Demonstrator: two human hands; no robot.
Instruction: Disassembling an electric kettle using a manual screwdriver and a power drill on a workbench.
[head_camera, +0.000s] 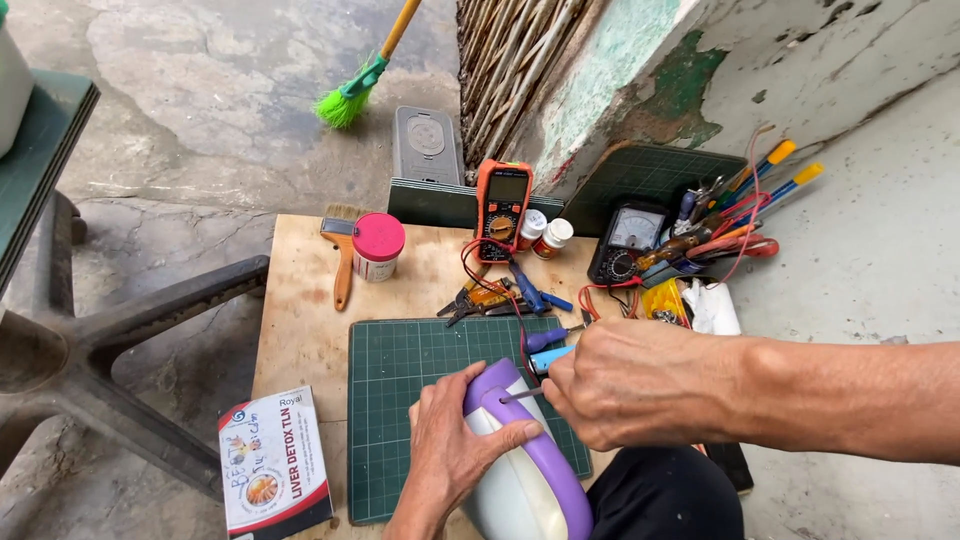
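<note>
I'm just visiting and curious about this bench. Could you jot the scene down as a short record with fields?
Setting: low wooden board on a concrete floor, beside a peeling wall
Work surface: green cutting mat
Left hand: steadies a white appliance with a purple handle
Right hand: holds a thin screwdriver with its tip at the handle
Meters: orange digital multimeter; black analogue meter
Nearby: paintbrush, pink-lidded jar, printed box, heap of hand tools
Behind: green broom

Makeshift repair workshop: multimeters (503, 208), tools (730, 215)
</note>
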